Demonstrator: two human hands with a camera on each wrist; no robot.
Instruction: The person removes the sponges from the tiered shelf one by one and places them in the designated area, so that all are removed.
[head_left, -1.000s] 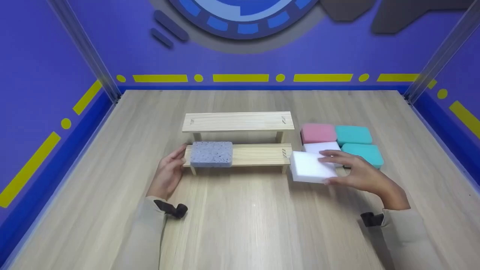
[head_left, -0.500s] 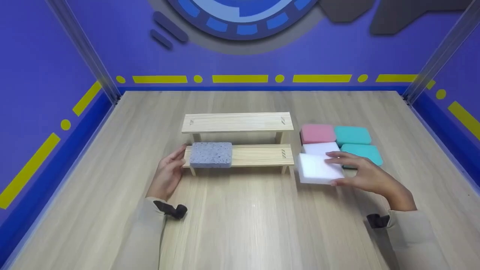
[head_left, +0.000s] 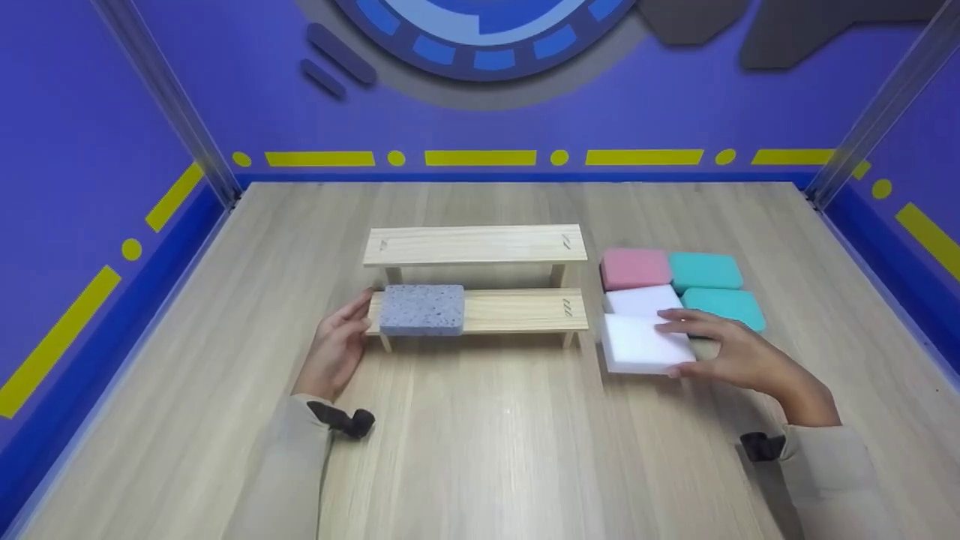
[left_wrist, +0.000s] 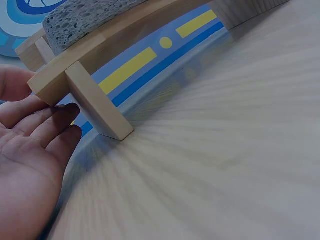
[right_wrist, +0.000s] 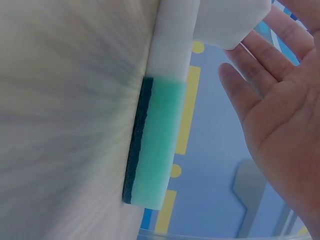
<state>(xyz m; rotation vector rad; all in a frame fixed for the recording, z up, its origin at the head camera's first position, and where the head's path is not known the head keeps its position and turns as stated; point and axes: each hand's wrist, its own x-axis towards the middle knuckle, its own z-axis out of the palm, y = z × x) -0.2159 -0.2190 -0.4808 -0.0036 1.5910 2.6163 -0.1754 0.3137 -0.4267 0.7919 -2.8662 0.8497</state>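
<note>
At the left end of the front wooden riser, my left hand holds the board's end between thumb and fingers. The left wrist view shows fingertips below the board beside its leg. A grey porous sponge lies on that riser's left part. My right hand pinches a white sponge by its right side; in the right wrist view this white sponge is raised off the table. Behind it in the head view, another white sponge lies partly covered.
A second wooden riser stands behind the first. Right of them a pink sponge and two teal sponges lie close together. The right wrist view shows a dark scouring layer on a teal sponge. Blue walls border the table.
My right hand has moved right and slightly toward me with the white sponge, away from the front riser's right end. The left hand and grey sponge stay where they were.
</note>
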